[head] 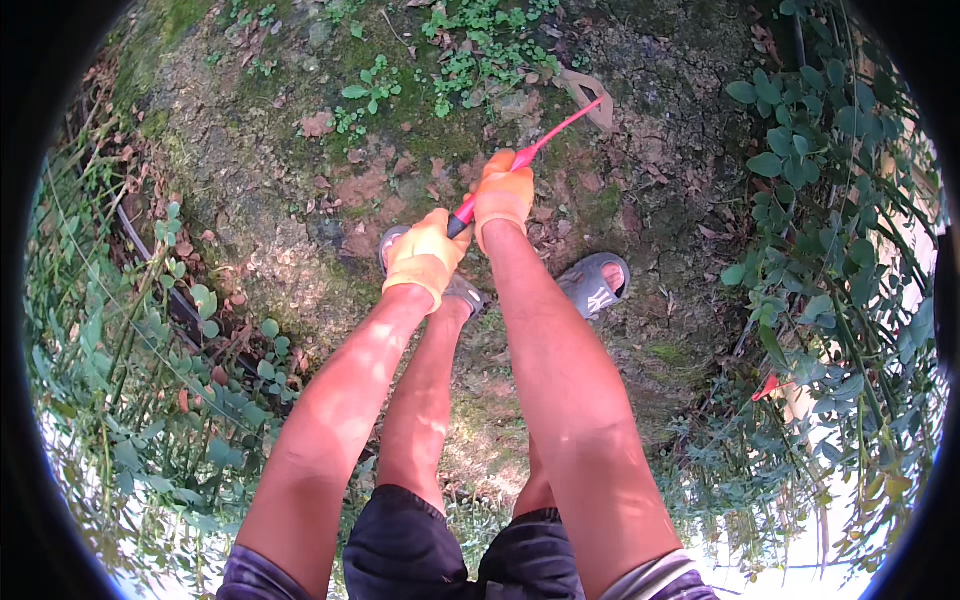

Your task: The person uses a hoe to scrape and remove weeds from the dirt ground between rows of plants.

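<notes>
My left hand (427,251), in an orange glove, closes around the black butt end of a red-handled weeding hoe (559,131). Farther up the same handle, my gloved right hand (506,187) grips its red part. From there the thin red shaft slants up and to the right. At its far end is a flat, pale brown, loop-shaped head (592,94) that lies at or just above the soil; whether it touches cannot be told. Small green weeds (480,60) grow just left of the head. The fingers' undersides are hidden.
Grey slide sandals (596,283) are on my feet on mossy, uneven soil with dry leaves. Leafy shrubs (795,150) stand along the right and more (97,345) along the left, beside a dark pipe or hose (139,236). A small red thing (766,388) hangs at the lower right.
</notes>
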A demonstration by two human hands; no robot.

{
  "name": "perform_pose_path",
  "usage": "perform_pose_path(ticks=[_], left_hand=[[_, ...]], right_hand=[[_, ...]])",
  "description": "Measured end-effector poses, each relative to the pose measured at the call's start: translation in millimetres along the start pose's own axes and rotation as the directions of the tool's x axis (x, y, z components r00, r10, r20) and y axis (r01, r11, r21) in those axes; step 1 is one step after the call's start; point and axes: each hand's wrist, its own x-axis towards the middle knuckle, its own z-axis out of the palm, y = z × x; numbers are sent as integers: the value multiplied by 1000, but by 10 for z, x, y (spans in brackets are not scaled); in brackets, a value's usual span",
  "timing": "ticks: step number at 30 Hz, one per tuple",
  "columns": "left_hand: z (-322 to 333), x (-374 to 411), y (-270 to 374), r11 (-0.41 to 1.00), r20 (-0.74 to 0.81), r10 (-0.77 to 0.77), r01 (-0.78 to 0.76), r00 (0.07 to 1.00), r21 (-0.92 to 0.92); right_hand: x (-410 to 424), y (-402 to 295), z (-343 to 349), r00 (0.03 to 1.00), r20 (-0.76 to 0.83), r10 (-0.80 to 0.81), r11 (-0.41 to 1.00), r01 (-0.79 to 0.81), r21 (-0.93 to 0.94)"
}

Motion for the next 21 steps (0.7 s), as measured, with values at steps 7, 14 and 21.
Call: perform_pose_path(ticks=[7, 14, 21], left_hand=[[-229, -375, -624, 991, -24, 61, -57, 998, 119], [-286, 241, -208, 995, -59, 95, -96, 994, -27], [-252, 310, -762, 963, -160, 241, -216, 957, 161]], right_hand=[[-451, 474, 100, 976, 134, 173, 982, -182, 53], [58, 21, 320, 1000, 11, -25, 996, 24, 81], [-132, 310, 499, 991, 82, 109, 977, -122, 173]])
